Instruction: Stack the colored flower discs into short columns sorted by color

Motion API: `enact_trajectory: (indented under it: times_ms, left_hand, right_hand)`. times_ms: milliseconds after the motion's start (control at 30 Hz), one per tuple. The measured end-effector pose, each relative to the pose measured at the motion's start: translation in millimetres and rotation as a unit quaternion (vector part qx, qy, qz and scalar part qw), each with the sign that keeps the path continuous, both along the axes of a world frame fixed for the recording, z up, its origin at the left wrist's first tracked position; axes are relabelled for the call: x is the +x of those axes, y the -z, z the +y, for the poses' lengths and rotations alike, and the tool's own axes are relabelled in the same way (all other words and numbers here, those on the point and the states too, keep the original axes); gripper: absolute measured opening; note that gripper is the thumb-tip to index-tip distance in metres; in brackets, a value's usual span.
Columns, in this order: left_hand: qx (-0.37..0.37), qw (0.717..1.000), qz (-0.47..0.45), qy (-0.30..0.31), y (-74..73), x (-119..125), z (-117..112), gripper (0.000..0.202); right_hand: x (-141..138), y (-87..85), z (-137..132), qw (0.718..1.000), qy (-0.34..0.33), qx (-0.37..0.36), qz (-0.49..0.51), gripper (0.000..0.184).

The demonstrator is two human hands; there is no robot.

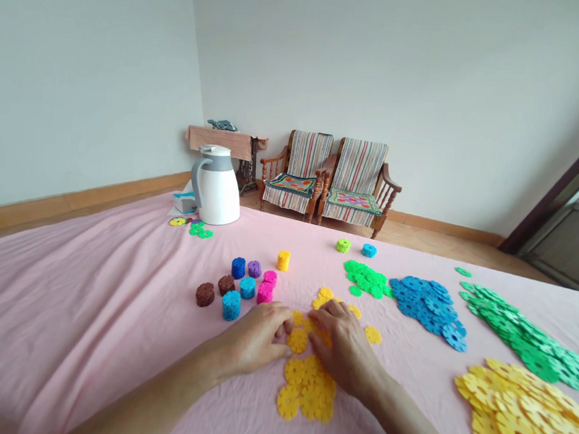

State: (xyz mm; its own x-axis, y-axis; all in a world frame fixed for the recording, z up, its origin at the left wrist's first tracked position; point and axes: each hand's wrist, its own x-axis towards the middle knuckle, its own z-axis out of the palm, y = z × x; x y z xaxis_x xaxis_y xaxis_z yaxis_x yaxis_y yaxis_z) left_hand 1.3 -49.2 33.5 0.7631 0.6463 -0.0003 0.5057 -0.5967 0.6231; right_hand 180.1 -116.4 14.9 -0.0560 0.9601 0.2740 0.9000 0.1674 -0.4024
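Yellow snowflake-shaped plastic discs (310,389) lie loosely spread on the pink cloth between and in front of my hands. My left hand (260,338) rests at their left side, thumb and bent fingers apart beside a single yellow disc (297,341). My right hand (344,348) reaches over other yellow discs from the right, its fingers bent down onto them and its thumb apart. Its palm hides part of the discs beneath. Left of them stand small stacks of discs: brown (205,294), light blue (231,305), pink (265,293) and a yellow stack (283,260).
Piles of bright green (367,279), blue (427,307), darker green (525,336) and yellow discs (529,416) spread across the right side. A lime stack (343,246) stands behind them. A white jug (220,188) stands at the back left. Two wooden chairs (355,182) are beyond the table.
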Motion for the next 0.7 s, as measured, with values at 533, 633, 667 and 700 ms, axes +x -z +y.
enact_trajectory:
  times_ms: [533, 633, 667, 700]
  left_hand:
    - [0.01, 1.0, -0.007, -0.001, -1.5, 1, -2, 0.009]
    - [0.02, 1.0, -0.005, -0.001, -2.0, 1, -3, 0.008]
    - [0.023, 1.0, -0.002, -0.001, -2.0, 1, -3, 0.008]
    - [0.025, 1.0, 0.002, -0.001, -2.0, 1, -3, 0.008]
  right_hand:
    - [-6, -3.9, 5, 0.971, 0.056, -0.008, 0.234, 0.009]
    - [-13, -2.7, 2, 0.97, 0.05, -0.019, 0.238, 0.01]
    - [-14, -1.7, 2, 0.971, 0.049, -0.02, 0.234, 0.011]
    - [-15, -0.6, 2, 0.972, 0.048, -0.019, 0.228, 0.011]
